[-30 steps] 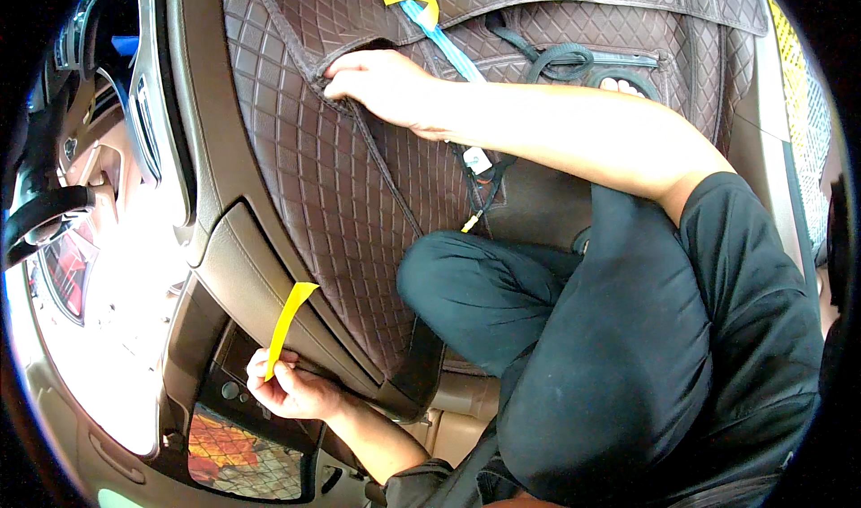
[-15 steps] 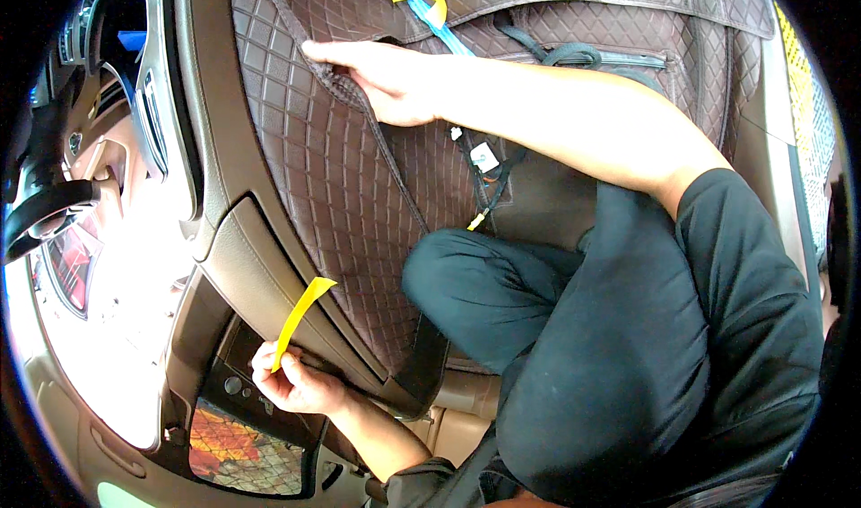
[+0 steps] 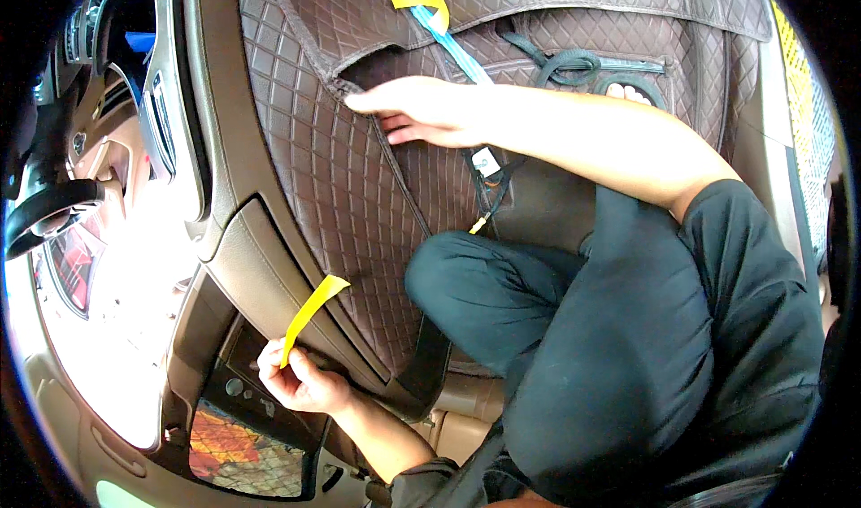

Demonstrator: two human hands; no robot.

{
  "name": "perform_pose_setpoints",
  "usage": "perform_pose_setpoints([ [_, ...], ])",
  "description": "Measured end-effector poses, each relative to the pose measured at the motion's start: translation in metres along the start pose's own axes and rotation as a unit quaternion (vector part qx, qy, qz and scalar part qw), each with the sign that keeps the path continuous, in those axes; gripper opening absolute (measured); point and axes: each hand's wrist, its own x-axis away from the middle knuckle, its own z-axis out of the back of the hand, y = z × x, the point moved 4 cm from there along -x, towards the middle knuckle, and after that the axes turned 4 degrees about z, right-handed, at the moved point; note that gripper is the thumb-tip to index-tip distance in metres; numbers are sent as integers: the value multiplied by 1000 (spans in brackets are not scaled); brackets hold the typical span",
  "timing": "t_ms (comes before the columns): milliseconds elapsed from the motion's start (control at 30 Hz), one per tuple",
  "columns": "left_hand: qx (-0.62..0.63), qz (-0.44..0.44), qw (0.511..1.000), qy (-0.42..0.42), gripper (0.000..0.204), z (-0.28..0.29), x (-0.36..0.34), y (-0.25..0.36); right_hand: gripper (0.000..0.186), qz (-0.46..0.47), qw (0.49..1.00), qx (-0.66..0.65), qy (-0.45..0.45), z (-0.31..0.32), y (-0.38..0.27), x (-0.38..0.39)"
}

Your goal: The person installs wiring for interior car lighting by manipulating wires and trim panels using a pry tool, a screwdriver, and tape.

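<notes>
My left hand [image 3: 303, 382], low on the left, pinches one end of a yellow tape strip [image 3: 312, 315]; the strip's other end sticks up free. Across the brown quilted floor mat [image 3: 314, 167], my right hand [image 3: 417, 112] reaches in from the right with its fingers stretched out. Its fingertips touch the mat's folded side edge, beside a dark gap between two mat sections. Below that hand, a dark cable with a white tag [image 3: 486, 162] lies over the floor. Light-blue strands [image 3: 457, 52] run from beneath my right forearm up to another yellow tape piece [image 3: 432, 4].
A beige sill panel [image 3: 256, 239] borders the mat on the left, with a steering wheel [image 3: 54, 217] beyond. A dark strap [image 3: 569, 67] lies coiled near a zipper. My bent legs [image 3: 610, 329] fill the lower right. Bare toes [image 3: 628, 94] show behind my right forearm.
My right hand has moved right and slightly down, its fingers loosening from the mat edge. The gap at the mat fold shows more. My left hand still holds the tape.
</notes>
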Motion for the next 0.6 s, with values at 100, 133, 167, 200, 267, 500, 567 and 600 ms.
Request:
perform_pose_setpoints([
  [100,-1,-3,1000,-7,8,2,3,3,45,211,934,273,98,29,-19,22],
  [133,-5,-7,1000,-7,8,4,5,5,43,296,878,347,148,31,-32,27],
  [167,-4,-10,1000,-13,8,4,3,5,40,331,858,361,152,27,-49,30],
  [200,-1,-7,1000,-16,8,2,2,6,38,365,839,374,153,24,-68,30],
  [267,3,1,1000,-22,9,1,1,8,39,382,774,499,73,13,-92,9],
  [500,58,28,998,-23,18,-3,-4,7,42,406,703,577,-88,2,-69,-53],
  [567,52,29,998,-29,19,-6,-5,9,45,363,726,578,-81,6,-72,-58],
  [600,49,29,998,-31,20,-7,-4,10,46,321,741,585,-79,5,-75,-59],
])
